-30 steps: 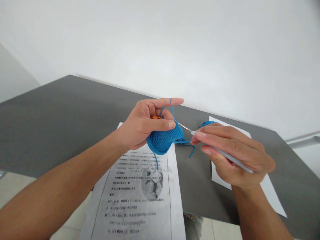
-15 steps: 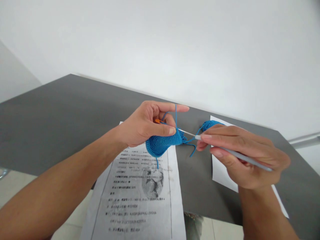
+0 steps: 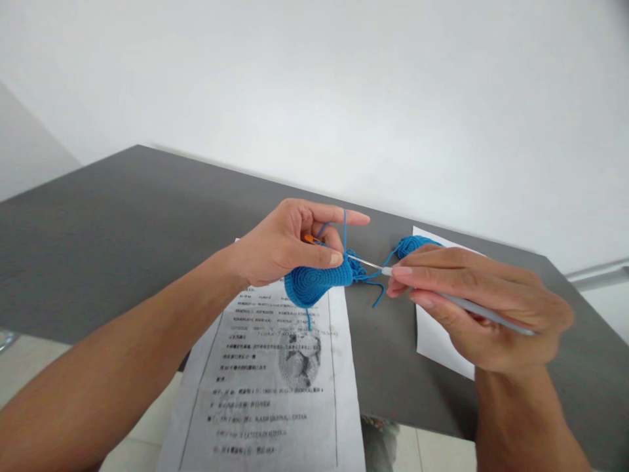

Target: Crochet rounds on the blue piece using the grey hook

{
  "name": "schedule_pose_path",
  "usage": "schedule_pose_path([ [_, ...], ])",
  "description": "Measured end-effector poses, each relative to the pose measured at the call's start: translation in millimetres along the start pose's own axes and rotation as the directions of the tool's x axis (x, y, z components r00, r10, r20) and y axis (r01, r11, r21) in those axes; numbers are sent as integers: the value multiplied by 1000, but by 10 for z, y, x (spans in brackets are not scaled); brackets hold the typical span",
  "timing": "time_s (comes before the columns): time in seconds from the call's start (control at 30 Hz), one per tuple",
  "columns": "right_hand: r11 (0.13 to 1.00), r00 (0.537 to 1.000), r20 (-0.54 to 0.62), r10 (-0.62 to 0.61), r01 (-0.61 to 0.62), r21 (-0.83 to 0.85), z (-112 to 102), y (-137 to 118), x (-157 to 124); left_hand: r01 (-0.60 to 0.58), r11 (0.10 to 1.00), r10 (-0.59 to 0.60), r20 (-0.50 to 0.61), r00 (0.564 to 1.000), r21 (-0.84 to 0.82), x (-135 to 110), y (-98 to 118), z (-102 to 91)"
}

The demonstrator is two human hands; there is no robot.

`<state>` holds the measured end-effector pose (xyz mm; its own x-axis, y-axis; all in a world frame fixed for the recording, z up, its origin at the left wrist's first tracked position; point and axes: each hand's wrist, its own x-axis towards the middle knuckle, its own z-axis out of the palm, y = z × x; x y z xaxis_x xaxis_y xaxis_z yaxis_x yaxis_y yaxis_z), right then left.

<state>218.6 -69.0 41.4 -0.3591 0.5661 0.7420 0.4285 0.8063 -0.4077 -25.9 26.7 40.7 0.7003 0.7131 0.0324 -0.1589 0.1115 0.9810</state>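
Note:
My left hand (image 3: pixel 299 239) pinches a blue crochet piece (image 3: pixel 317 283) by its upper edge, with the index finger stretched out and a strand of blue yarn (image 3: pixel 344 229) looped over it. An orange stitch marker (image 3: pixel 312 240) shows between the fingers. A grey-handled crochet hook (image 3: pixel 486 314) lies in my right hand (image 3: pixel 481 301), held like a pen. Its metal tip meets the right edge of the crochet piece beside my left thumb. Loose blue strands hang behind that edge, and a short tail drops below the piece.
A printed sheet (image 3: pixel 265 419) with a picture lies under my left hand and overhangs the near edge of the dark grey table (image 3: pixel 147 242). Behind my right hand a blue yarn ball (image 3: pixel 415 245) rests by a white sheet (image 3: pixel 437 341). A white wall (image 3: pixel 314 98) stands beyond.
The crochet piece has tilted and shifted slightly left. The hook's tip has moved a little left along its edge, and my left index finger has dipped slightly.

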Motion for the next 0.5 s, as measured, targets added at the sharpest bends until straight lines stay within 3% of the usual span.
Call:
schedule_pose_path([
  [0.27,999,999,24,30,-31,38,-52,-20,17,12,1000,-11,25,1000,-15,-1,-13,5],
  [0.4,972,992,-16,126,-120,201,-20,35,-19,14,1000,-13,34,999,-19,-3,0,5],
  [0.5,865,957,-50,285,-234,443,47,86,-41,9,1000,-8,38,999,-22,-13,12,1],
])
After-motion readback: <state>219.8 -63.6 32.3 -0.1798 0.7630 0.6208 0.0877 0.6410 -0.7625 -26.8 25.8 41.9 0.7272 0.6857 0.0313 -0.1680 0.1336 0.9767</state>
